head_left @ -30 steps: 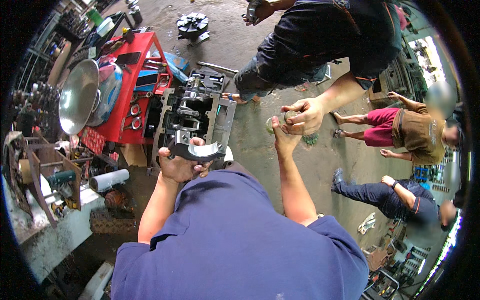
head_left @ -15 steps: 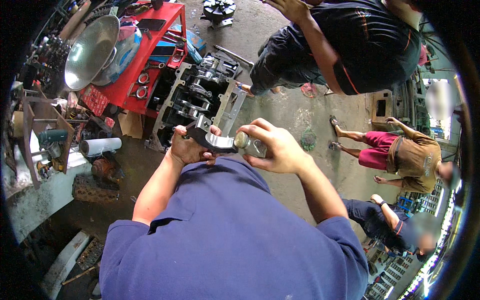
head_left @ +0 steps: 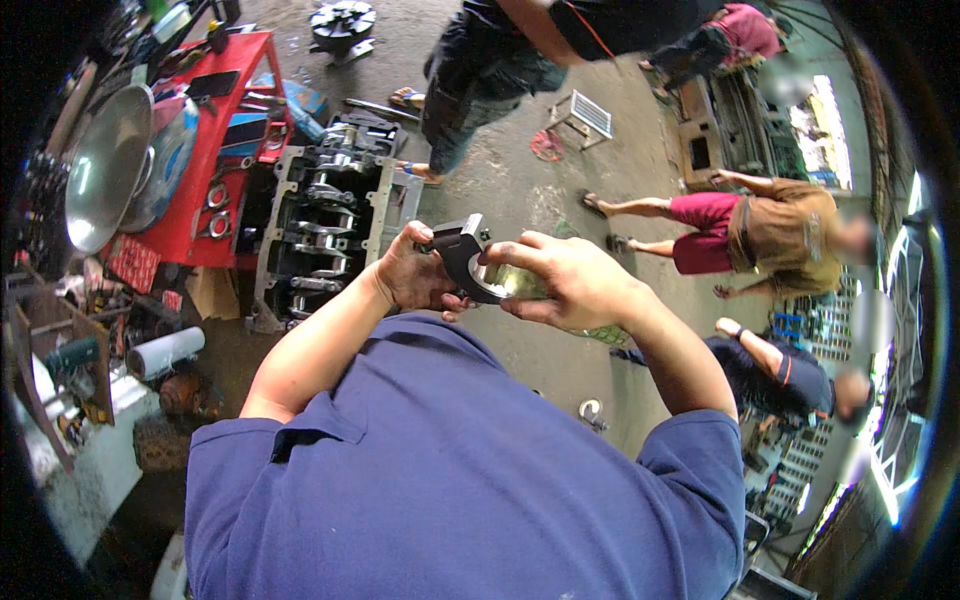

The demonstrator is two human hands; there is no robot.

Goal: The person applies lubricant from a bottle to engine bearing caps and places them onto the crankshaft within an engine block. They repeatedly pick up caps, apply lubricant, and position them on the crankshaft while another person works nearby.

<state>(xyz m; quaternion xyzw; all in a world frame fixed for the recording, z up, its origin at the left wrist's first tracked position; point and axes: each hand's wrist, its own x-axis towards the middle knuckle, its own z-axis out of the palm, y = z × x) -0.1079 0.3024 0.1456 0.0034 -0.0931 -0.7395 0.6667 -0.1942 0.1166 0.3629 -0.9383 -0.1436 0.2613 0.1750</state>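
My left hand (head_left: 412, 272) grips a black bearing cap (head_left: 456, 243) by its outer side, with the curved inner face turned toward my right hand. Closed round a small clear bottle (head_left: 524, 283) with yellowish liquid in it, my right hand (head_left: 580, 278) holds it sideways, its mouth end at the cap's curve. Fingers hide the mouth, so I cannot tell whether the two touch. Left of and beyond my hands stands an engine block (head_left: 272, 232) with a shiny crankshaft (head_left: 332, 193) lying in it.
A red workbench (head_left: 208, 120) at the far left carries a large metal bowl (head_left: 105, 170), phones and metal rings (head_left: 217, 195). Ahead stands a person in dark trousers (head_left: 470, 90). To the right are a small stool (head_left: 583, 117), a person in brown (head_left: 790, 235) and another in dark clothes (head_left: 800, 375).
The view has swung right, so the block and bench sit farther left. The bearing cap has tilted, and the bottle has come over against its curve, now held more level.
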